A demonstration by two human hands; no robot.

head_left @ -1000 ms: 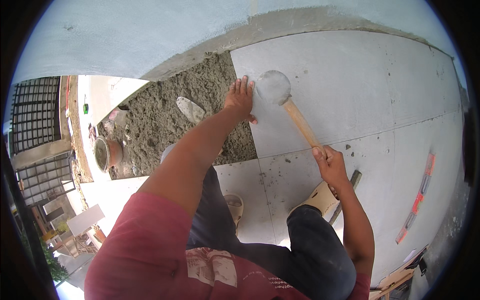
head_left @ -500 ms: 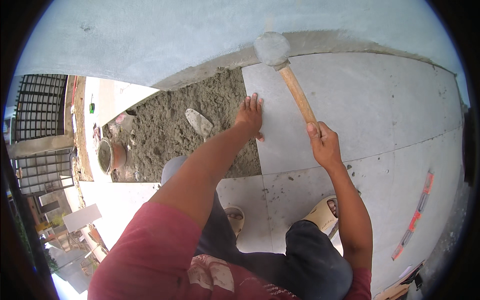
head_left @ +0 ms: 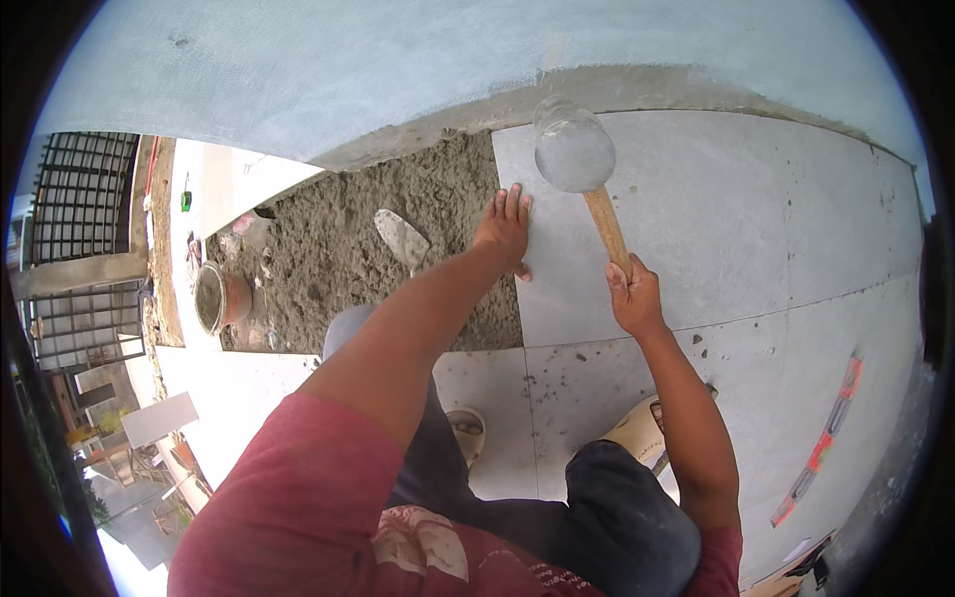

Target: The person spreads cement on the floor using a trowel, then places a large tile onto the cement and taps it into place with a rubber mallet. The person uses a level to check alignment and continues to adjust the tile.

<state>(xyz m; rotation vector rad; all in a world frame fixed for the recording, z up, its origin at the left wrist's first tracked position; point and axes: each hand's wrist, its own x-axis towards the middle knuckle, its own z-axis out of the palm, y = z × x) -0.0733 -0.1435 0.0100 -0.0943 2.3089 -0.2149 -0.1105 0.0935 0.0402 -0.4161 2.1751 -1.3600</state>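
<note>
My right hand [head_left: 637, 297] is wrapped round the wooden handle of a mallet [head_left: 575, 151]. Its round grey head is raised over a large grey floor tile [head_left: 686, 219]; some blur shows at the far side of the head. The left hand [head_left: 504, 231] rests at the tile's left edge, fingers stretched onto the tile and pointing away from me. Left of that edge spreads a bed of rough wet mortar [head_left: 328, 249]. A trowel [head_left: 401, 237] lies on the mortar, its blade smeared grey and its handle partly hidden behind my left forearm.
A mortar-crusted bucket [head_left: 221, 298] stands at the mortar's left end. A pale blue wall [head_left: 398, 80] runs along the far side. On the tiles at the right lies a red and grey spirit level [head_left: 821, 443]. Small mortar crumbs dot the tiles near my sandalled feet.
The mallet head has come nearer to me and slightly right, away from the wall, and looks larger. My right hand has dipped a little. The left hand keeps its place on the tile edge.
</note>
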